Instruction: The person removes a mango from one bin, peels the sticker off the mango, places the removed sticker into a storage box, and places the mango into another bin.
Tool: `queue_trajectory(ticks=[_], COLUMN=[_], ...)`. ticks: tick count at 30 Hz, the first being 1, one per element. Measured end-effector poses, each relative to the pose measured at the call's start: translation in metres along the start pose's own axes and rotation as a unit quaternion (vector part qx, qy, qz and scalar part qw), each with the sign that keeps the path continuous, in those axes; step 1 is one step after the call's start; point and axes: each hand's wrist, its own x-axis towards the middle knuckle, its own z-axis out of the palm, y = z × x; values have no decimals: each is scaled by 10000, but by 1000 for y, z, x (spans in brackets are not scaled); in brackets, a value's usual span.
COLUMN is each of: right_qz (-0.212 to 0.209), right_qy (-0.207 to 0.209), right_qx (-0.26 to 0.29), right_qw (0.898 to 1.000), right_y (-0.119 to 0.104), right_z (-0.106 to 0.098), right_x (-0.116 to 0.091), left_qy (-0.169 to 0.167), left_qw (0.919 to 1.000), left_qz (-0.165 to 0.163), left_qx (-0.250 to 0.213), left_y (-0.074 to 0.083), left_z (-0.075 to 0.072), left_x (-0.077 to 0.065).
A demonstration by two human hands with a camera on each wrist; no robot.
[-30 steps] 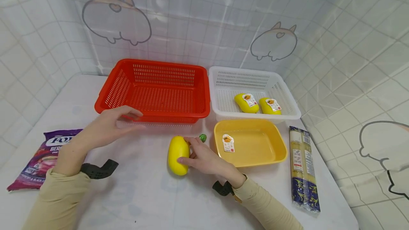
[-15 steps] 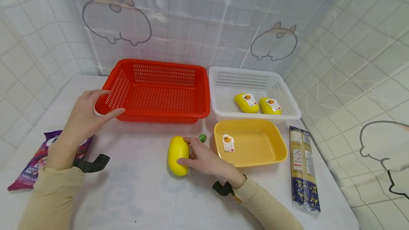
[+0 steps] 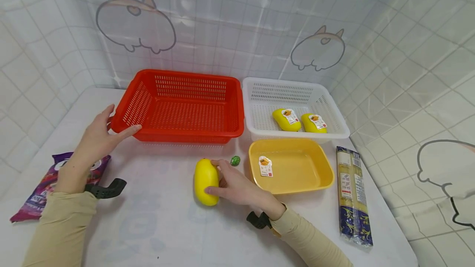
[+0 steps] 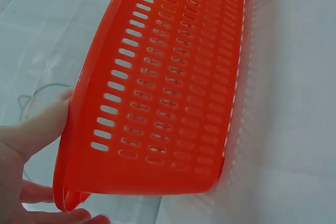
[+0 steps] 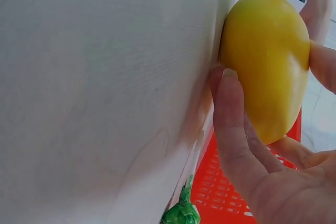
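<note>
My left hand (image 3: 97, 137) grips the front left corner of a red plastic basket (image 3: 189, 133). In the left wrist view, thumb and fingers lie on either side of its rim (image 4: 79, 90). My right hand (image 3: 237, 184) holds a yellow mango (image 3: 204, 182) by its right side, low over the white table. The right wrist view shows fingertips (image 5: 229, 85) and thumb against the smooth yellow skin. Beside the right hand's knuckles lies a small green shiny wrapped piece (image 3: 235, 160).
Right of the red basket stands a white basket (image 3: 256, 122) with two stickered mangoes (image 3: 285, 120). A yellow tray (image 3: 293, 180) with a sticker sits in front. Two noodle packs (image 3: 350, 195) lie far right. A purple FOX'S bag (image 3: 41, 195) lies under my left forearm.
My left hand has moved left and back from in front of the red basket to its corner, its fingers now on the rim. The right hand keeps hold of the mango, hardly moving.
</note>
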Motion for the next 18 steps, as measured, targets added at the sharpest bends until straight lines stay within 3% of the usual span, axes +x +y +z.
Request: queue_trajectory(ticks=[5,18], right_qz=[47,12], right_qy=[20,-9], right_qx=[-67,417], right_qw=[10000,9991], right_y=[-1,-5], right_z=[2,5], right_x=[0,-1], left_qy=[-163,-349], left_qw=[9991,9960], left_qz=[-152,-310], left_qx=[-356,-756], left_y=[0,-1], left_z=[0,1], left_x=[2,3])
